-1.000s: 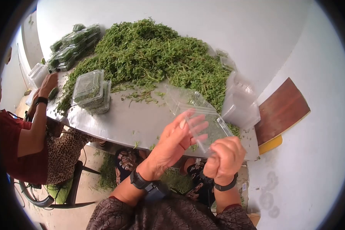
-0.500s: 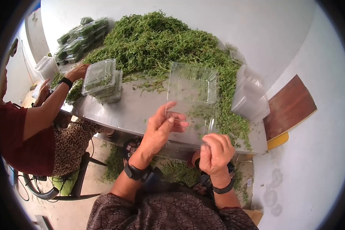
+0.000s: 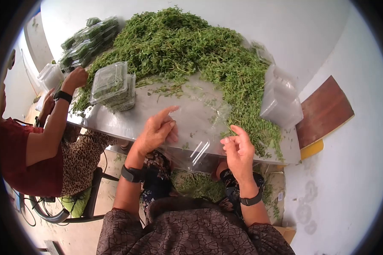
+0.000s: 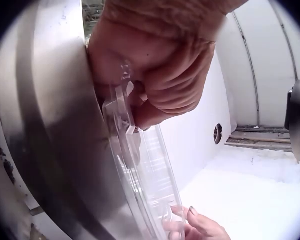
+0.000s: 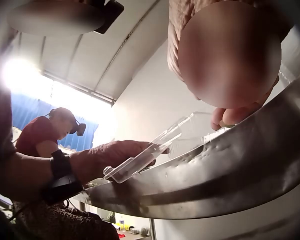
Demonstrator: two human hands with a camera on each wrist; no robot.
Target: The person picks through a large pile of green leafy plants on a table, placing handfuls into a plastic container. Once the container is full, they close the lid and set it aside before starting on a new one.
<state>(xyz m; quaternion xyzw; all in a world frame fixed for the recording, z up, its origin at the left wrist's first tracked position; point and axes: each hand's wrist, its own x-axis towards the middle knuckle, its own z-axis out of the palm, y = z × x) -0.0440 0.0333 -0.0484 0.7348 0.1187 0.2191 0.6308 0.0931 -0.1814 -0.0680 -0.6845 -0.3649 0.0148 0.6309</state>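
Observation:
A clear plastic clamshell container (image 3: pixel 198 154), open and see-through, is held between both hands over the front edge of the metal table (image 3: pixel 151 112). On its left side my left hand (image 3: pixel 155 132) grips it; the left wrist view shows thumb and fingers pinching the rim of the container (image 4: pixel 157 175). My right hand (image 3: pixel 241 154) has bent fingers at the opposite side, and its fingertips (image 4: pixel 197 226) hold that edge in the left wrist view. Behind the container rises a large heap of leafy green stems (image 3: pixel 178 46).
Filled clamshells (image 3: pixel 110 87) are stacked left of my hands, with more piled (image 3: pixel 89 42) at the back left. Nested empty containers (image 3: pixel 283 100) stand at the right by a red-brown board (image 3: pixel 325 117). Another person (image 3: pixel 25 161) sits at the left. Green stems (image 3: pixel 195 183) litter the floor.
The container has gone from folded between my hands to opened out, then come lower and nearer me. My left hand has shifted left. The other person's hand has moved among the greens.

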